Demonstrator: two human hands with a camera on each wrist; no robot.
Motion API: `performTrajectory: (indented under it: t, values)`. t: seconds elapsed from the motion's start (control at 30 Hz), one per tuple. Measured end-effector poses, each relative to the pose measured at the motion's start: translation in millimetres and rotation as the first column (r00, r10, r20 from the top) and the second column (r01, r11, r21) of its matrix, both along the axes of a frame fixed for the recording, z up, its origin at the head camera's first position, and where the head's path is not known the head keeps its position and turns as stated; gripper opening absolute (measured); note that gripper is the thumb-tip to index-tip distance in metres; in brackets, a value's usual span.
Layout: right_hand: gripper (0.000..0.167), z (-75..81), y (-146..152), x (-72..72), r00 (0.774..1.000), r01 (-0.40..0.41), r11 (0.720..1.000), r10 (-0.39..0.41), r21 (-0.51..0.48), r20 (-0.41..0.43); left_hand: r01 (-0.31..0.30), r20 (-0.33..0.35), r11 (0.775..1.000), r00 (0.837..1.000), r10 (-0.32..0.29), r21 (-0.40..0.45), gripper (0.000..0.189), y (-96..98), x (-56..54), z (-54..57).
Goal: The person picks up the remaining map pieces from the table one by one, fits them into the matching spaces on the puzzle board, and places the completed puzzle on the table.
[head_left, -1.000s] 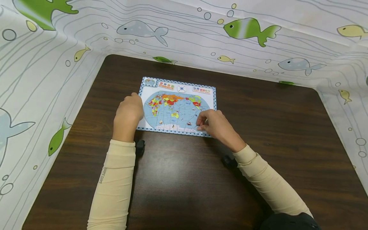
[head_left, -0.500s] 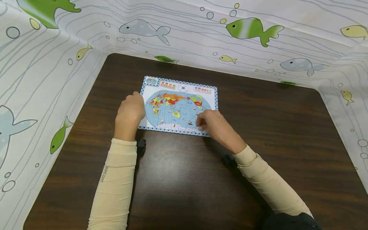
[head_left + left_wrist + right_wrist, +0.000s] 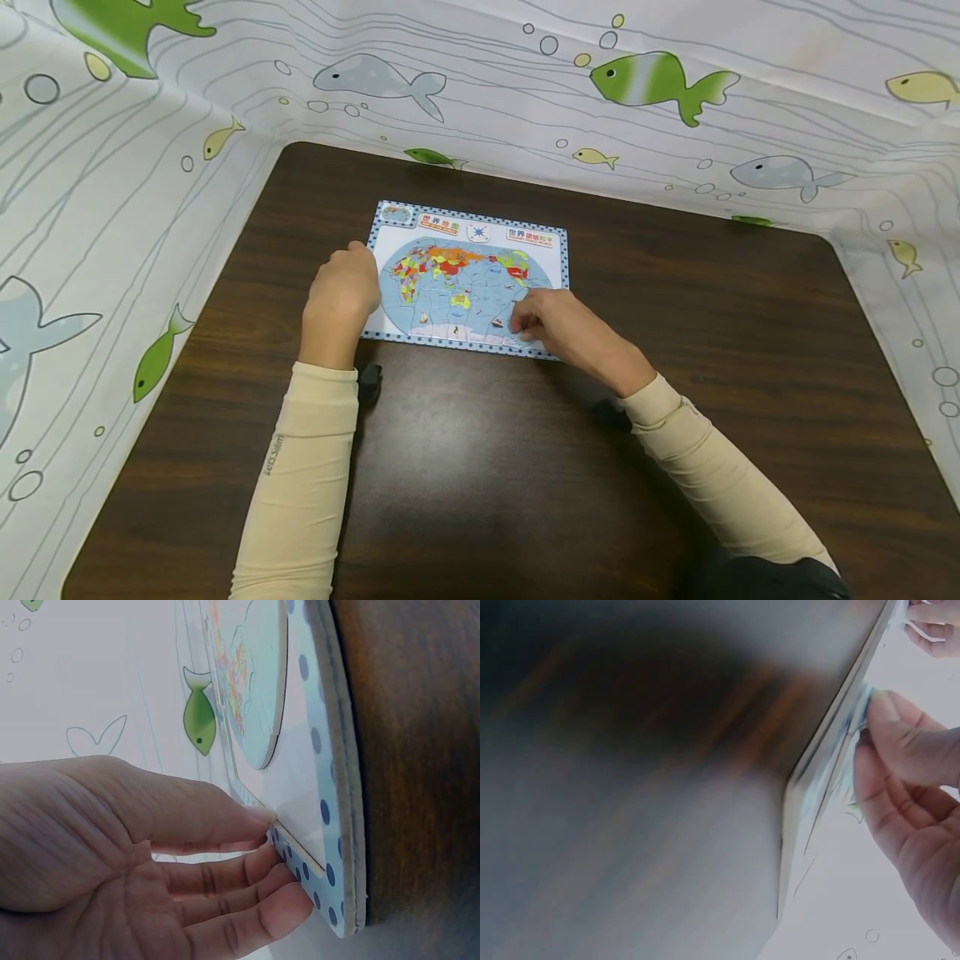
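Observation:
A world map jigsaw puzzle (image 3: pixel 480 287) lies flat on the table in the head view, with a blue dotted border. At its left edge is my left hand (image 3: pixel 341 292). In the left wrist view, the thumb (image 3: pixel 259 816) lies on the dotted border and the other fingers bend against the board's edge, gripping it. My right hand (image 3: pixel 558 325) is over the lower right part of the map. Its thumb and index finger pinch a puzzle piece (image 3: pixel 865 701) at the board's surface, seen edge-on in the right wrist view. The fingers hide most of that piece.
The dark wooden table (image 3: pixel 465 467) extends around the board. A white curtain with fish drawings (image 3: pixel 517 100) borders the table at the back and both sides. Dark wrist devices (image 3: pixel 369 385) sit under both wrists.
The right fingertips stay at the same part of the map, while the right wrist and forearm shift slightly to the right. My left hand keeps its place on the board's edge.

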State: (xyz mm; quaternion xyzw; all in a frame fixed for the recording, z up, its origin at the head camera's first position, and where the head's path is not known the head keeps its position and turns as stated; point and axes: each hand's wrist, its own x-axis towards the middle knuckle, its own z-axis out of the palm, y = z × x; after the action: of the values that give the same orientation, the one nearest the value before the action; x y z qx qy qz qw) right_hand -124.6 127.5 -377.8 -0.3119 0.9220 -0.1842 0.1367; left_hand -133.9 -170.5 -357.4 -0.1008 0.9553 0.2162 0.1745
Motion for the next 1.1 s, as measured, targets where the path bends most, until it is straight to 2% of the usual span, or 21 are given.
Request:
performTrajectory:
  t: [0.23, 0.43, 0.6, 0.73, 0.97, 1.1]
  values:
    - [0.014, -4.7, 8, -6.3, 0.994, -0.096, 0.995, 0.095, -0.02, -0.053, 0.004, 0.003, 1.0, 1.0, -0.004, 0.002, 0.057, 0.3, 0.1, -0.1]
    - [0.014, -7.9, 12, -10.6, 0.988, -0.141, 0.988, 0.138, -0.059, -0.066, 0.006, 0.003, 1.0, 1.0, -0.006, 0.005, 0.057, 0.5, 0.1, 0.1]
    - [0.013, -9.5, 15, -10.3, 0.988, -0.148, 0.985, 0.143, -0.088, -0.064, 0.011, 0.008, 1.0, 1.0, -0.011, 0.002, 0.058, 1.1, -0.4, 0.2]
    - [0.019, -8.1, 13, -8.0, 0.992, -0.126, 0.987, 0.123, -0.1, -0.034, 0.015, 0.005, 1.0, 1.0, -0.015, -0.001, 0.058, 0.8, -1.2, 0.4]
    - [0.019, -2.4, 1, -5.8, 0.995, -0.095, 0.995, 0.095, -0.036, -0.024, 0.0, 0.012, 1.0, 1.0, 0.0, 0.004, 0.057, -0.6, -0.4, 0.1]
    - [0.018, -0.7, 3, -5.9, 0.994, -0.112, 0.993, 0.112, -0.028, -0.008, 0.007, 0.006, 1.0, 1.0, -0.007, 0.002, 0.057, -0.6, 0.6, 1.0]
